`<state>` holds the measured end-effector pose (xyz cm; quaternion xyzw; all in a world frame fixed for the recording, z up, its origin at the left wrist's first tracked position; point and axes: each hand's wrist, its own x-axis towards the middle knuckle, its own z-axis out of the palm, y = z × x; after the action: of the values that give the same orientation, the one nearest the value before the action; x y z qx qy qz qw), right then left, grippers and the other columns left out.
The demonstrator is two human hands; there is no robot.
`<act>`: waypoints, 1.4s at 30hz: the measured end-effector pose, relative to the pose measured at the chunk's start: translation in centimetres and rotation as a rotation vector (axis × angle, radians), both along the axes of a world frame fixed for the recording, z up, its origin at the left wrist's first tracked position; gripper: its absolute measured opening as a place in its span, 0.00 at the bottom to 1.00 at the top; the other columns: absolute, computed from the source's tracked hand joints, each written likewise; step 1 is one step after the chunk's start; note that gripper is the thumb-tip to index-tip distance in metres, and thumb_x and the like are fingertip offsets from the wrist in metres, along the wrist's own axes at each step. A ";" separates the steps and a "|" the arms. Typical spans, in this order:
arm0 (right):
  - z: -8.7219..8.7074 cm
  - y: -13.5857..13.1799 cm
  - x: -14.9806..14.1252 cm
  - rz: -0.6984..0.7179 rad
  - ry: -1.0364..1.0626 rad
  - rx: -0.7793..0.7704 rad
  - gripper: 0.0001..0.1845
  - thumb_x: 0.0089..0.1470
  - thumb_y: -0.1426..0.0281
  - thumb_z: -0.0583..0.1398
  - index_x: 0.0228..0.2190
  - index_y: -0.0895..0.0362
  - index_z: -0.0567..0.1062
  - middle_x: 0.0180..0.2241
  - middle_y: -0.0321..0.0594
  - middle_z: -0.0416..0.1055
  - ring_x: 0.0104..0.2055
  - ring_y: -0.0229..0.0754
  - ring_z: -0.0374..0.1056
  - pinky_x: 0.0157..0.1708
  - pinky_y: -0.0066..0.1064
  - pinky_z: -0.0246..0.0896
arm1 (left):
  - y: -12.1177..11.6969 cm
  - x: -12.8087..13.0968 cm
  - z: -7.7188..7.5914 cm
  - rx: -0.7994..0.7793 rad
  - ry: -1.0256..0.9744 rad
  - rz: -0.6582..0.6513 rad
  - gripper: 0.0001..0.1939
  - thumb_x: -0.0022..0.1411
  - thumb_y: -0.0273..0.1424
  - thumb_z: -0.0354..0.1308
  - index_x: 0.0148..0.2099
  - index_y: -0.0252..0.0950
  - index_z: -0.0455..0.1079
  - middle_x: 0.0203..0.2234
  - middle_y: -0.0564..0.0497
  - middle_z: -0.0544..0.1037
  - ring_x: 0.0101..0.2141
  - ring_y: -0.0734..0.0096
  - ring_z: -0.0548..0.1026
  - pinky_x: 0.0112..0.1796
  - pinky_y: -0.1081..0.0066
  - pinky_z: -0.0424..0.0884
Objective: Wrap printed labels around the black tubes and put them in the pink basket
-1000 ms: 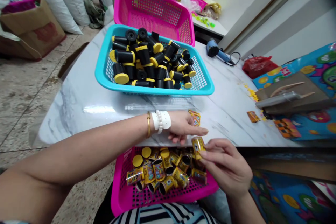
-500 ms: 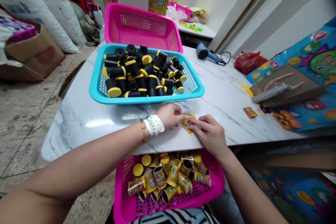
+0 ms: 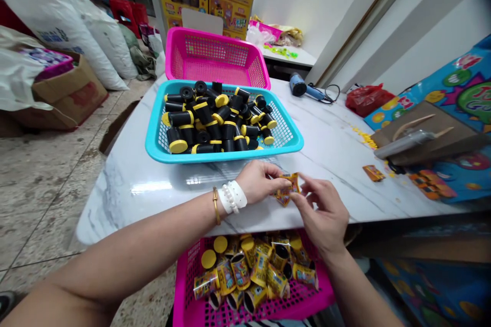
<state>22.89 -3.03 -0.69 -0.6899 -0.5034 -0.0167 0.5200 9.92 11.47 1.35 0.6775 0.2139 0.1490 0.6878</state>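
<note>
A small yellow-orange printed plastic sleeve (image 3: 288, 195) is held between my two hands just above the marble-patterned table (image 3: 161, 204). My left hand (image 3: 258, 182), with a bracelet and a white band at the wrist, pinches the sleeve's left side between thumb and fingers. At its right edge, the thumb and index finger of my right hand (image 3: 322, 207) grip it, other fingers curled. Beyond my hands stands a turquoise basket (image 3: 226, 157) full of black cups (image 3: 180, 118) with yellow caps. Below the table edge, a pink basket (image 3: 184, 286) holds several cups in printed yellow sleeves (image 3: 241, 270).
An upright pink basket (image 3: 218, 69) stands behind the turquoise one. A blue heat gun (image 3: 303, 87) with its cord and a red plastic bag (image 3: 368, 98) lie at the back right. To the right are a flat pile of sleeves (image 3: 373, 172) and a brown cardboard piece (image 3: 399, 135).
Both hands have raised the sleeve slightly and its sides look more spread apart. My right hand's fingers have opened somewhat around its edge. The camera view has shifted slightly.
</note>
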 end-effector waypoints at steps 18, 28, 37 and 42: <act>1.9 2.3 -1.9 -0.196 0.198 0.088 0.22 0.61 0.56 0.61 0.22 0.57 0.72 0.17 0.30 0.62 0.19 0.33 0.56 0.21 0.26 0.55 | -2.3 -1.7 2.6 0.439 -0.208 0.454 0.09 0.61 0.37 0.65 0.35 0.36 0.81 0.26 0.49 0.80 0.26 0.72 0.72 0.32 0.72 0.70; 1.7 2.9 -1.4 -0.219 -0.057 0.111 0.21 0.63 0.61 0.60 0.21 0.57 0.71 0.18 0.30 0.61 0.21 0.34 0.57 0.24 0.28 0.53 | -2.0 -1.6 2.7 0.374 -0.272 0.593 0.09 0.57 0.35 0.69 0.35 0.35 0.77 0.28 0.52 0.75 0.23 0.78 0.66 0.29 0.74 0.68; 2.2 4.0 -1.5 -0.055 -0.208 0.184 0.16 0.63 0.68 0.60 0.22 0.56 0.71 0.20 0.32 0.65 0.22 0.35 0.60 0.26 0.28 0.57 | -1.5 -1.4 2.9 0.250 -0.255 0.559 0.07 0.51 0.31 0.72 0.30 0.35 0.79 0.26 0.53 0.74 0.23 0.78 0.67 0.28 0.74 0.67; 2.3 4.8 -1.0 -0.005 -0.302 0.202 0.12 0.61 0.72 0.61 0.25 0.56 0.73 0.22 0.32 0.68 0.23 0.34 0.63 0.27 0.27 0.58 | -1.1 -1.4 2.8 0.157 -0.275 0.564 0.05 0.51 0.31 0.71 0.28 0.35 0.79 0.26 0.53 0.75 0.25 0.77 0.68 0.30 0.74 0.67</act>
<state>21.86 1.80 1.61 -0.6248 -0.5701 -0.1720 0.5050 8.57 10.37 4.13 0.6158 0.2861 0.4400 0.5877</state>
